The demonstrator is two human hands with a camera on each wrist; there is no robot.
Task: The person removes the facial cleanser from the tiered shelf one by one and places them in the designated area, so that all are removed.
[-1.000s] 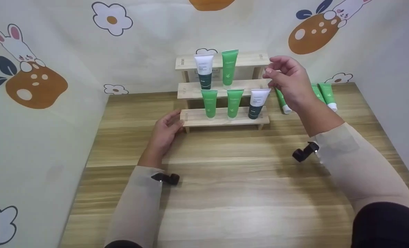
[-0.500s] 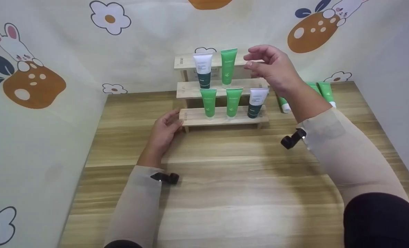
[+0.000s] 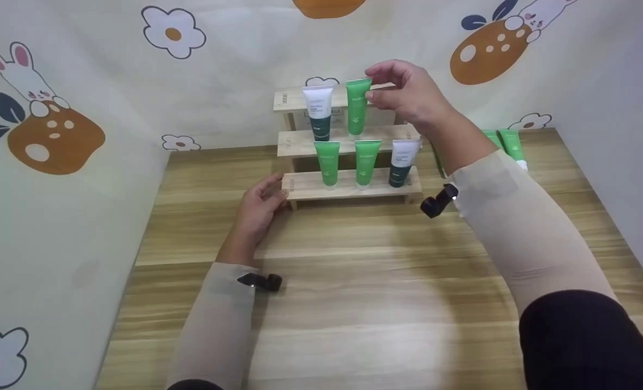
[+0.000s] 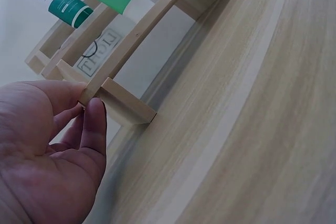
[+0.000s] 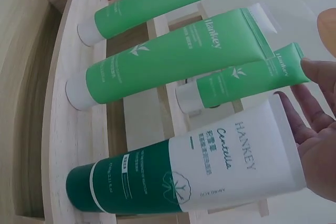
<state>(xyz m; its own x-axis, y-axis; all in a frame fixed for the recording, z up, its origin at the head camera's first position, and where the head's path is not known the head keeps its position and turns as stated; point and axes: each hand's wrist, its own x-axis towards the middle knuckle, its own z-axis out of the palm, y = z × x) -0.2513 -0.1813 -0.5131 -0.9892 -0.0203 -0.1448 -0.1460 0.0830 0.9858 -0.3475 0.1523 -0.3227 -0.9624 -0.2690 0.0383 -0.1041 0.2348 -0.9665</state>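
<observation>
My left hand (image 3: 257, 210) grips the left end of the bottom tier of a light wooden three-step display rack (image 3: 348, 190), thumb and forefinger at the board's corner in the left wrist view. On the middle tier, a green squeeze tube (image 3: 357, 108) stands on its white cap. My right hand (image 3: 413, 95) is at that tube's upper right edge, thumb in front and fingers behind, with a gap between the fingertips. Beside it stands a white and dark green tube (image 3: 318, 111). The bottom tier bears two green tubes (image 3: 328, 162) and another white and dark green tube (image 5: 184, 166).
Several more green tubes (image 3: 511, 145) lie on the wood-grain table (image 3: 321, 281) right of the rack, partly hidden by the right forearm. A patterned cloth wall (image 3: 234, 70) rises close behind the rack, and a plain wall (image 3: 619, 108) stands at the right.
My right hand has moved left from beside the rack's right end to the green tube on the middle tier. The left hand stays at the rack's left end.
</observation>
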